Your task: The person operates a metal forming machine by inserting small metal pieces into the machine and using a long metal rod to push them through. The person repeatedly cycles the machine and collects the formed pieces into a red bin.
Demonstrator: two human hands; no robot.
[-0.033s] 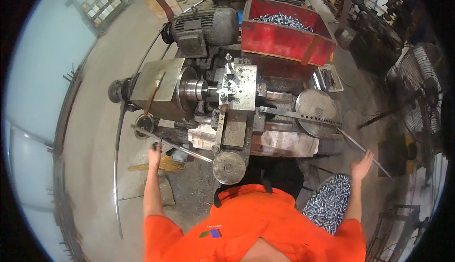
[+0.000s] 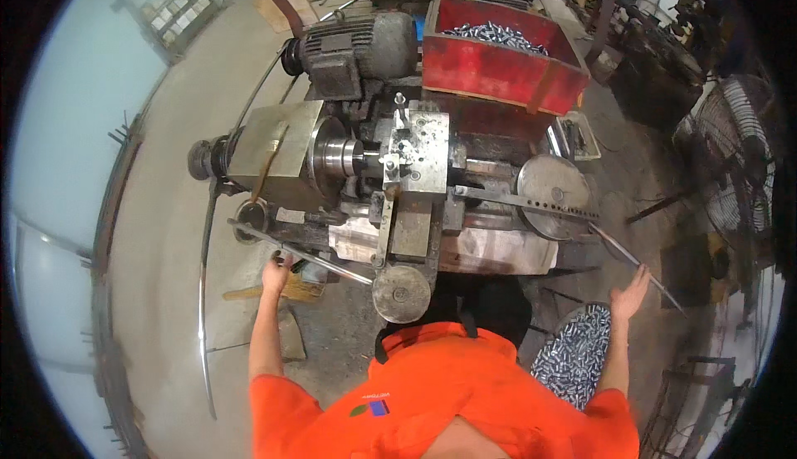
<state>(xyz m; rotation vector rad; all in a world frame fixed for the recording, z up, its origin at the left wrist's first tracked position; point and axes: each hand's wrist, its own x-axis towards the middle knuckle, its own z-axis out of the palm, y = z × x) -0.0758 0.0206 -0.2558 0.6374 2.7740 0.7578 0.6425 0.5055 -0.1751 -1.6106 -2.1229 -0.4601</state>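
Observation:
My left hand (image 2: 276,274) is beside the long steel handle (image 2: 303,253) that runs from the round hub (image 2: 401,294) at the front of the lathe. Its fingers are curled, with something dark at the tips that I cannot make out. On the right, my right hand (image 2: 628,293) is closed on the rod-shaped lever (image 2: 619,250) by the large round disc (image 2: 554,197). Between my arms stands the lathe, with its metal chuck (image 2: 338,158) facing the tool block (image 2: 427,152).
A red bin (image 2: 498,73) holding small metal pieces sits behind the lathe, right of the electric motor (image 2: 359,48). Similar pieces (image 2: 573,358) fill a container by my right forearm. A broom head (image 2: 300,287) lies at left; a fan (image 2: 735,156) stands at far right.
My left hand has shifted slightly right, nearer the handle, and its fingers have loosened a little. My right hand has moved very slightly left with the lever.

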